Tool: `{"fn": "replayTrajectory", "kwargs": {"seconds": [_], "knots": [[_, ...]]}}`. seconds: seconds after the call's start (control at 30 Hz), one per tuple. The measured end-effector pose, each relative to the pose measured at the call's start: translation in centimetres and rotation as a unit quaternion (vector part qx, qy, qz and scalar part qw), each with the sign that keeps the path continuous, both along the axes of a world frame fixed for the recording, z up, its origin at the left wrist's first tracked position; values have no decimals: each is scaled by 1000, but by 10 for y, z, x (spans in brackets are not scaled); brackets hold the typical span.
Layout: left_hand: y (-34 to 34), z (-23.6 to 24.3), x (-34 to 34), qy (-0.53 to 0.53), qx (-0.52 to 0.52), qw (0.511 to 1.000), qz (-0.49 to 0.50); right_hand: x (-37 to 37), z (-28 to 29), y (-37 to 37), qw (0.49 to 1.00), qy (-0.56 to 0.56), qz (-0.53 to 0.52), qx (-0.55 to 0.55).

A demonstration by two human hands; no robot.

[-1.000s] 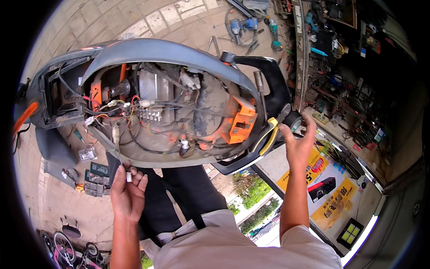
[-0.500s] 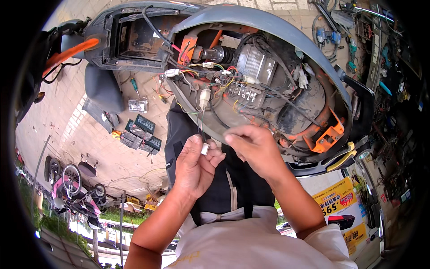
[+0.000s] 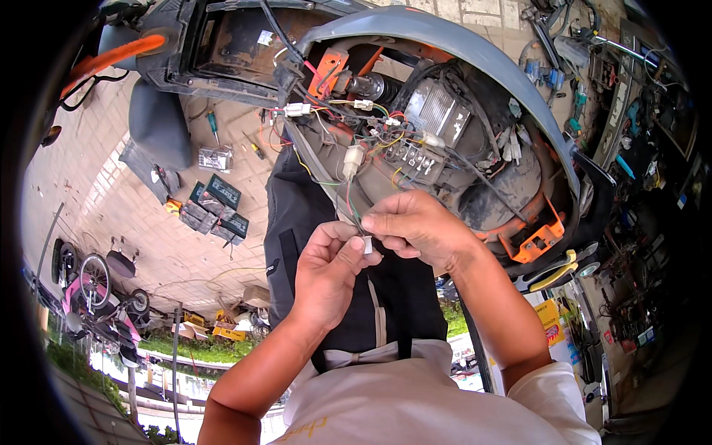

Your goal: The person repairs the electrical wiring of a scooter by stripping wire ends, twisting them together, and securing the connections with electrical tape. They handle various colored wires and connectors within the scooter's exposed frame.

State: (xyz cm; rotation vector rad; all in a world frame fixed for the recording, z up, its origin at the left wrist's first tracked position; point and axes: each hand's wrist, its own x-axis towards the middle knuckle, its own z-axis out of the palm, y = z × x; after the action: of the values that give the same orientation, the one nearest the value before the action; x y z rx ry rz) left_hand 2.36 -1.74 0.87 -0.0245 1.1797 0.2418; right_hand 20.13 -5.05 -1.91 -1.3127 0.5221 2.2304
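Between thumb and fingers, my left hand (image 3: pixel 323 276) grips a small white plug connector (image 3: pixel 367 245). Thin wires (image 3: pixel 351 196) run up from it to a larger white connector (image 3: pixel 354 159) at the edge of the open scooter body (image 3: pixel 437 26). My right hand (image 3: pixel 424 228) pinches the wires just above the small plug; its fingertips partly hide them. Inside the body lie a finned metal controller box (image 3: pixel 437 111), a terminal block (image 3: pixel 412 158) and tangled coloured wires with several more white connectors (image 3: pixel 297 110).
Several dark batteries (image 3: pixel 221 191), a grey seat (image 3: pixel 159 126) and a screwdriver (image 3: pixel 213 127) lie on the paving at left. An orange metal bracket (image 3: pixel 538 236) juts from the body at right. Power tools (image 3: pixel 545 74) and parts crowd the far right. A pink bike (image 3: pixel 96 308) stands at lower left.
My right hand has moved left and down onto the wires beside the small plug. My left hand with the plug has shifted slightly right. The whole view has turned a little.
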Motion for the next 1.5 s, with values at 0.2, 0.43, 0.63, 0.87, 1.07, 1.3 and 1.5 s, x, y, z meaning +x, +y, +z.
{"fn": "replayTrajectory", "kwargs": {"seconds": [0.2, 0.43, 0.63, 0.87, 1.07, 1.3, 1.5], "knots": [[-1, 1, 7, 27, 63, 997, -45, 2, -1, -1, 1000, 14, 5, 7], [-6, 3, 8, 48, 101, 991, -67, 0, 6, -9, 997, -59, 23, 46], [-11, 3, 7, 48, 134, 987, -76, -4, 18, -2, 973, -170, 119, 103], [-9, 0, 2, -11, 35, 999, 24, 7, 10, -18, 998, -37, -3, 60], [0, -1, -4, -71, -72, 991, 90, 10, -1, -13, 910, -233, 84, 333], [19, -5, -15, -87, -215, 967, 105, 13, -18, 13, 761, -292, 201, 544], [40, -1, -13, 6, 3, 1000, -30, 7, -23, 27, 713, -325, 210, 585]]}}
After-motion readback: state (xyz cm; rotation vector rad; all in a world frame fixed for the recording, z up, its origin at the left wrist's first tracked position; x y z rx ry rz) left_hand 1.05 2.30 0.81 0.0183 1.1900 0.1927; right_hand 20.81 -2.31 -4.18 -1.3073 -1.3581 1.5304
